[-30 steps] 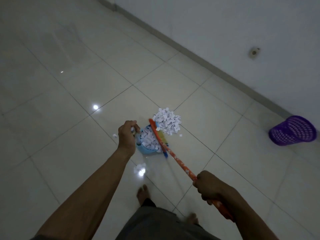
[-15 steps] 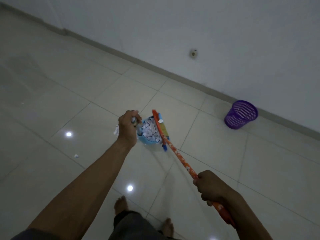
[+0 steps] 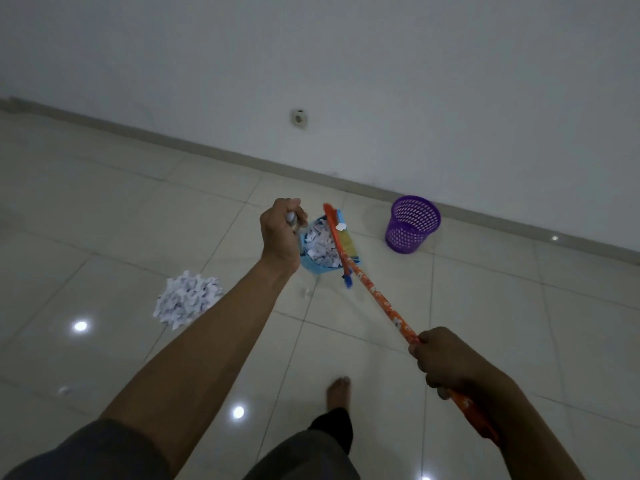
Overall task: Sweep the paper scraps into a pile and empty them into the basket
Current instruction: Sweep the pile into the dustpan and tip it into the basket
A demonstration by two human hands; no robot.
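Holding the dustpan (image 3: 309, 267) of paper scraps (image 3: 322, 245) with left hand (image 3: 280, 233), grip clamped on its handle, just left of the basket (image 3: 412, 225), nearer than right hand (image 3: 446, 362), clamped on the broom (image 3: 377, 296) slanting toward the basket. Second pile (image 3: 188, 301) well left, on floor.

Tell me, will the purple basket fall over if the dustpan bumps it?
Probably. The purple basket is holey mesh, so likely light. Its bottom looks narrower than its rim, so the dustpan bumping near the top could tip it. The shiny floor might let it slide instead.
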